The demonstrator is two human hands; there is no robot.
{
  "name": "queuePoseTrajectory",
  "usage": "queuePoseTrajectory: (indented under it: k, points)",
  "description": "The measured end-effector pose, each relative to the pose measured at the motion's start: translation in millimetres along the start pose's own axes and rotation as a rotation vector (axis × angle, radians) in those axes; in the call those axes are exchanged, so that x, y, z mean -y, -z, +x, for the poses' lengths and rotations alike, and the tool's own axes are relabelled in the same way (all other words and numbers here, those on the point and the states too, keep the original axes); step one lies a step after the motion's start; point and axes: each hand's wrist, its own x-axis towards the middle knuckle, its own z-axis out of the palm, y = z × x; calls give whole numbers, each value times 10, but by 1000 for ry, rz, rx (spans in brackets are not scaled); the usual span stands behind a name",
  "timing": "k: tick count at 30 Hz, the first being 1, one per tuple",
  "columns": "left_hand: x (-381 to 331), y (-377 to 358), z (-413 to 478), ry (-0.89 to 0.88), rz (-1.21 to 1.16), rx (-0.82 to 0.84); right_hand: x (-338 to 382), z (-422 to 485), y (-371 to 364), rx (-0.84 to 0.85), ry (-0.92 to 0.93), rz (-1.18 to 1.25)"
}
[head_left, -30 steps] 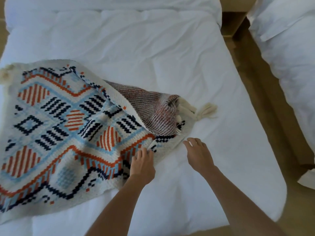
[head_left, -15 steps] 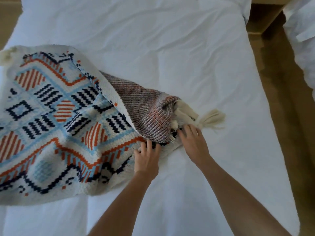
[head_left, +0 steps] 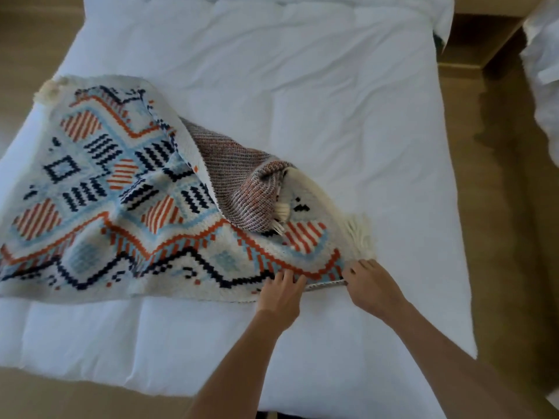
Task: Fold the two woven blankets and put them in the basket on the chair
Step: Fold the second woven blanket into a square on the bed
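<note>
A patterned woven blanket (head_left: 99,192) in white, light blue, orange and navy lies spread over the left half of the white bed (head_left: 302,101). A brown-red woven blanket (head_left: 242,182) is bunched under its turned-back flap near the middle. My right hand (head_left: 367,284) pinches the patterned blanket's near right corner just below a cream tassel (head_left: 361,237). Beside it, my left hand (head_left: 282,293) presses flat on the near edge with fingers spread. No basket or chair is in view.
A second white bed (head_left: 544,71) stands at the far right across a strip of wooden floor (head_left: 499,207). A wooden nightstand (head_left: 472,40) sits between the beds at the top right. Another cream tassel (head_left: 50,89) lies at the blanket's far left corner.
The near right corner of the patterned blanket has been pulled out to the right and flattened, now lying over part of the brown-red blanket. My right hand went from open to gripping that corner.
</note>
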Motion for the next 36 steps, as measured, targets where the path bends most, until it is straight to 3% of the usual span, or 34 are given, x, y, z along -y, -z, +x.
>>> queuePoseTrajectory:
  k: [6,18,22,36]
  points:
    - [-242,-388,-254,-36,127,68,333,-809,-284,87,-92,49]
    - [-328,-408,-265,-29,151,98,450,-848,-312,289,-307,33]
    - [-621,-384,-308,-93,97,40,223,-1042,-194,282,-410,41]
    - [-721,-611,-308,-138,24,182,351,-1399,-399,328,-453,64]
